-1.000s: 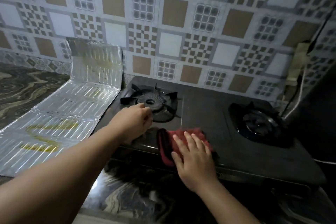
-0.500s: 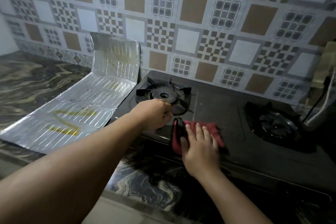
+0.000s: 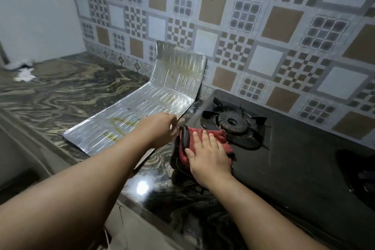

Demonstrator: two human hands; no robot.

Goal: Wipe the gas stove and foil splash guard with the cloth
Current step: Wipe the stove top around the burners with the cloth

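Note:
A black two-burner gas stove (image 3: 294, 158) sits on the marbled counter against the tiled wall. My right hand (image 3: 209, 156) lies flat, fingers spread, pressing a red cloth (image 3: 220, 136) onto the stove's front left corner, just in front of the left burner (image 3: 231, 122). My left hand (image 3: 160, 130) is loosely curled at the stove's left edge, beside the cloth, with nothing visible in it. The foil splash guard (image 3: 142, 107) lies unfolded on the counter left of the stove. Its far panel is bent up against the wall, and yellowish grease streaks run across it.
The right burner (image 3: 357, 174) shows at the frame's right edge. The marbled counter (image 3: 60, 91) stretches left to a plain wall, where a crumpled white rag or paper (image 3: 24, 75) lies. The counter's front edge drops off below my arms.
My right hand slid the cloth left to the stove's front left corner. My left hand moved from beside the left burner to the stove's left edge. My view swung left.

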